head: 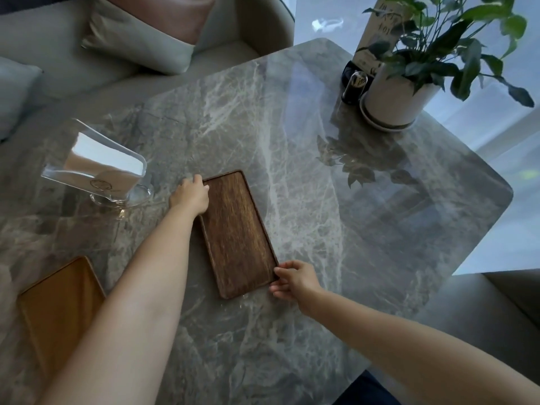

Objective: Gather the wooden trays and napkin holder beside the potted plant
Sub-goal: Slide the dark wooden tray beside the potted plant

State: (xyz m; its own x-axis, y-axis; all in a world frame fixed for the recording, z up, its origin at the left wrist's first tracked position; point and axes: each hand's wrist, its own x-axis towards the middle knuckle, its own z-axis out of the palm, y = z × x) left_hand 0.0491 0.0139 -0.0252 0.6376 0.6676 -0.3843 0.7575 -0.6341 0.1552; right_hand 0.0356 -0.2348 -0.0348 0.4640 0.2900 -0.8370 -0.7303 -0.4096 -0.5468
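Both of your hands are on the dark wooden tray, so I'll use that tray as the reference for everything else. Your left hand is curled over its far left corner, fingers wrapped on the rim and the thumb side resting on the wood. Your right hand is pinching the near right corner, fingertips on the edge. So each hand is clamped on the same tray at opposite corners, and the tray itself lies flat on the marble table, roughly mid-table, long side running away from you.

Going left to right from there: down to the near left of the dark tray, well apart from it, is the lighter wooden tray, partly hidden under your left forearm and cut off by the table edge. Left and a bit beyond the dark tray stands the clear napkin holder with napkins in it, close to your left hand but not touching it.

Way off to the far right of the dark tray sits the potted plant in a white pot on a saucer, with a small dark stand holding a card just beside it on its left. A cushion sits on the seat beyond the table, far left of the dark tray.
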